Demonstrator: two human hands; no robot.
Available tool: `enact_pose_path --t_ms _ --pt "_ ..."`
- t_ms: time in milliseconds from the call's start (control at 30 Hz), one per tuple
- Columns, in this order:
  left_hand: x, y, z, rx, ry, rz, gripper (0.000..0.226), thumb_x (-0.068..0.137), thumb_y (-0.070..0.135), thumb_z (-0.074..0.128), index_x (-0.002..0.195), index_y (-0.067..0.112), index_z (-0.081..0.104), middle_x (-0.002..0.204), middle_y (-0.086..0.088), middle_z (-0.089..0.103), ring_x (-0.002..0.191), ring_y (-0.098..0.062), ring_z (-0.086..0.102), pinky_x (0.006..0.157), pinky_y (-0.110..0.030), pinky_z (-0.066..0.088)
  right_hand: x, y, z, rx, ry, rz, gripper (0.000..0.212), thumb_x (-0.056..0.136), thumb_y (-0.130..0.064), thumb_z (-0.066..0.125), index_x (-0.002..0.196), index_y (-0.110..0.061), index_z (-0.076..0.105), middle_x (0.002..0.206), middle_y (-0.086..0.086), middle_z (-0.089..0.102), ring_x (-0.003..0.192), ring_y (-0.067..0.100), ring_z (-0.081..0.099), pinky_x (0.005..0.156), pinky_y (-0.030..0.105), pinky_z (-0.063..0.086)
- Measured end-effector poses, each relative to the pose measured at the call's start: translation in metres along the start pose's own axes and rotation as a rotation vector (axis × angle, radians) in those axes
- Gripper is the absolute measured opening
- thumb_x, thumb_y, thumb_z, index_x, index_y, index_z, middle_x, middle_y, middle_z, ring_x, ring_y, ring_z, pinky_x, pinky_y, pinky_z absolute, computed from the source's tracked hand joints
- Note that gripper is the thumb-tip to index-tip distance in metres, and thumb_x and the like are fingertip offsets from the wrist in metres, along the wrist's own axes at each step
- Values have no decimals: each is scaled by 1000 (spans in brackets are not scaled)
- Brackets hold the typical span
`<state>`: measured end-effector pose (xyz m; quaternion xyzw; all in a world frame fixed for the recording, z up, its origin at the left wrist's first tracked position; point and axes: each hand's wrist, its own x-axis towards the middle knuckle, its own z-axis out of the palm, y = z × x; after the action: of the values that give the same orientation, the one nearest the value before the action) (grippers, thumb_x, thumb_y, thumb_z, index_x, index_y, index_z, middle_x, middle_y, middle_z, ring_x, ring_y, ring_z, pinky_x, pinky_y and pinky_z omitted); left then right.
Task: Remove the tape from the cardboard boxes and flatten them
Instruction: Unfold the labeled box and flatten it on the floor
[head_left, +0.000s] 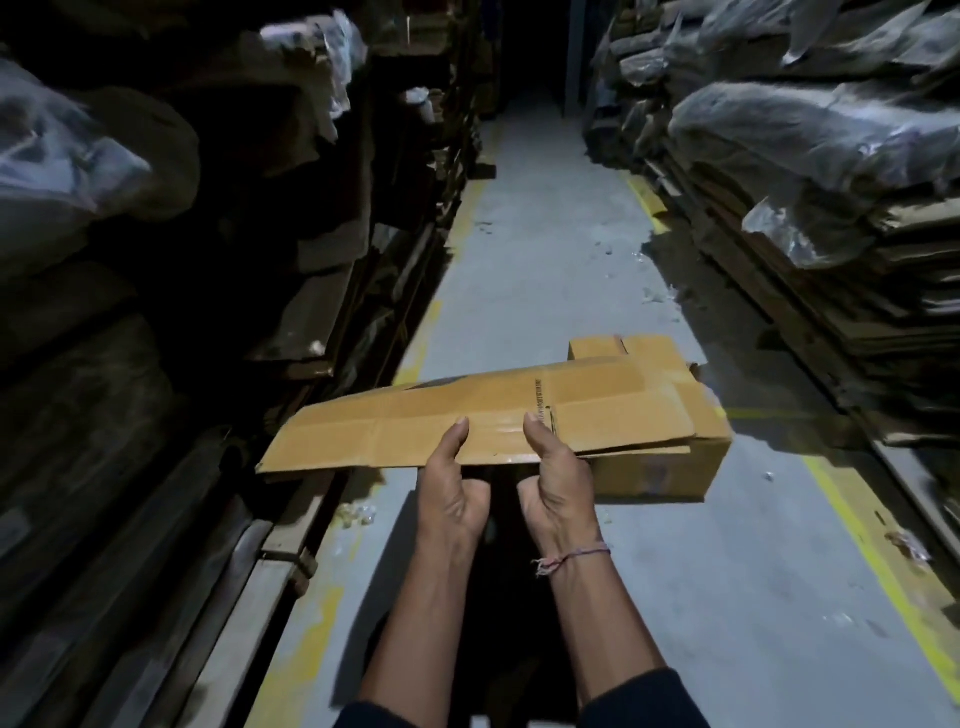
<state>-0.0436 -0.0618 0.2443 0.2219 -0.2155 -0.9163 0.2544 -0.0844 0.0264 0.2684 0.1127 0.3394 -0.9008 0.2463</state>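
A: In mid-aisle, above the floor (545, 270): item one?
B: Flattened cardboard box (467, 421), held level; left hand (452, 488) and right hand (558, 483) pinch its near edge, thumbs on top, fingers curled beneath.
A: Under its right end?
B: Second cardboard box (660, 473), on the floor.
A: Surface?
B: Grey concrete, worn yellow lines (878, 561), scattered scraps.
A: Surroundings?
B: Dim aisle; stacked flat cardboard (831, 291) and plastic-wrapped bundles (779, 130) both sides.

One head-worn view looks forward and down an aisle floor (545, 270), close above the person's forearms.
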Motion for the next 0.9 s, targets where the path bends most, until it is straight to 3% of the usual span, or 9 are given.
enact_pose_path --t_ms 67,267,400,533,700,767,833,900 --pt "1 18 39 3 -31 9 88 67 17 95 145 3 57 144 -23 59 132 -39 60 115 -52 44 -2 -28 30 5 -9 1 30 89 1 74 118 8 70 121 26 71 113 37 70 102 51 55" --pt "-14 87 196 35 -69 54 69 79 8 85 141 -1 58 137 -24 64 129 -38 62 110 -50 50 -27 -140 150 18 -35 -61 36 90 -2 74 124 9 68 123 23 71 114 35 70 101 49 56" --pt "-40 136 321 83 -78 58 35 92 5 71 126 -3 67 122 -22 72 108 -33 73 92 -42 61 -54 -228 234 11 -90 -70 22 95 -8 72 115 -1 73 129 16 70 120 29 67 102 41 55" --pt "-69 176 441 114 -115 70 15 101 3 59 111 -3 69 100 -19 77 87 -28 78 71 -35 64 -86 -318 312 96 -142 -96 11 98 -2 66 108 -3 71 125 17 70 100 23 72 91 34 60" --pt "-100 225 564 203 -199 123 19 102 -1 54 90 -2 68 80 -16 76 69 -24 76 61 -33 63 -123 -403 397 193 -199 -150 7 99 -1 63 102 -3 69 105 11 76 78 15 76 75 29 64" --pt "-99 245 594 229 -237 136 18 100 0 57 86 1 69 84 -15 75 76 -26 75 77 -38 64 -132 -417 424 233 -229 -170 8 101 -3 61 102 -6 68 95 5 78 78 12 76 74 27 64" --pt "-88 268 616 271 -262 175 4 95 1 66 95 -1 70 104 -20 71 103 -33 70 106 -46 53 -138 -422 450 274 -264 -187 9 102 -4 60 102 -7 68 94 4 79 86 13 76 81 30 64" --pt "-67 296 634 307 -275 180 34 84 6 80 114 -7 69 129 -25 64 128 -41 59 117 -55 41 -137 -421 479 296 -300 -195 9 102 -8 60 102 -6 69 102 8 78 95 18 75 87 34 63"
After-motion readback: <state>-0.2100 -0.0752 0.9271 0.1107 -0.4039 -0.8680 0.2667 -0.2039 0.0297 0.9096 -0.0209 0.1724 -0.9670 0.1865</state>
